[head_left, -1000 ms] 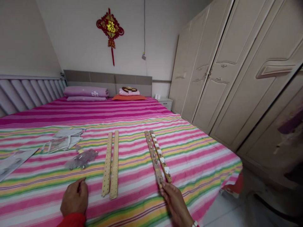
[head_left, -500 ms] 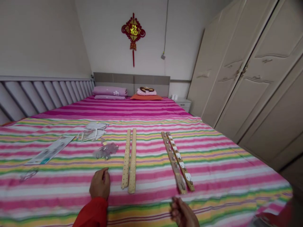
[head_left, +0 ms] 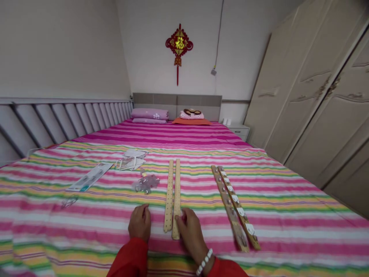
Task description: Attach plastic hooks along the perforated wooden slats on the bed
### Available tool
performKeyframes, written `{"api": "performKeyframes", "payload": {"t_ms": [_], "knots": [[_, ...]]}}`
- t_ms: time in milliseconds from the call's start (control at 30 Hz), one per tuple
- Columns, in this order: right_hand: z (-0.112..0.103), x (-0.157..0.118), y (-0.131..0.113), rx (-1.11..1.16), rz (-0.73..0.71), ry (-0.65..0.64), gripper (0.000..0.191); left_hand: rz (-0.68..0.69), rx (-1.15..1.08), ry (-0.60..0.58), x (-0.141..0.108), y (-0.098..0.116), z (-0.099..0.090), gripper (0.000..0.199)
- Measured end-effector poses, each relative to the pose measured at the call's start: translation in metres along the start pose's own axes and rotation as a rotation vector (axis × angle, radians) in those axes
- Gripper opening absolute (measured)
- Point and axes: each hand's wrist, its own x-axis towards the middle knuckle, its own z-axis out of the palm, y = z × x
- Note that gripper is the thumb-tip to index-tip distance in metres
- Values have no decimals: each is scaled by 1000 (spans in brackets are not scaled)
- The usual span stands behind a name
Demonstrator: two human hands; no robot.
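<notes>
Two pale wooden strips dotted with holes lie side by side on the striped bedsheet. My right hand (head_left: 190,230), with a white bead bracelet (head_left: 204,262) on its wrist, grips the near end of the right-hand wooden strip (head_left: 177,192), thumb on top. Beside it, a little apart, is the left-hand wooden strip (head_left: 168,196). My left hand (head_left: 140,222) rests curled on the sheet left of the strips, its fingers closed; whether anything is inside is hidden. Just beyond it sits a small heap of clear plastic bags (head_left: 146,183) with small parts.
To the right lie a brown strip with metal hooks (head_left: 227,202) and another hook strip with white plates (head_left: 240,211). At left are a flat package (head_left: 90,177), thin wire-like pieces (head_left: 70,201) and white packets (head_left: 132,159). A bed rail (head_left: 66,115) runs along the left side.
My right hand has moved left and forward from near the hook strips to the right-hand wooden strip. The view has turned slightly left; my left hand stays curled beside the strips.
</notes>
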Motion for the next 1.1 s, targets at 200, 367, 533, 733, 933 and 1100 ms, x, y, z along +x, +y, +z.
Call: {"api": "performKeyframes", "payload": {"t_ms": [200, 367, 533, 733, 933, 1100], "knots": [[13, 15, -10, -188, -15, -84, 18, 7, -10, 13, -2, 0, 1, 22], [15, 24, -11, -359, 11, -94, 24, -2, -16, 11, -3, 3, -1, 23], [20, 29, -13, -478, 27, -127, 32, -4, -11, 23, -3, 5, -1, 23], [18, 26, -14, -477, -31, -76, 47, -5, -5, -3, -3, 4, -1, 23], [-2, 4, 6, -348, -71, 15, 60, -7, -18, 13, -3, 4, -1, 22], [-23, -18, 23, -224, -45, 32, 57, -38, -49, -3, -3, 2, -2, 23]]}}
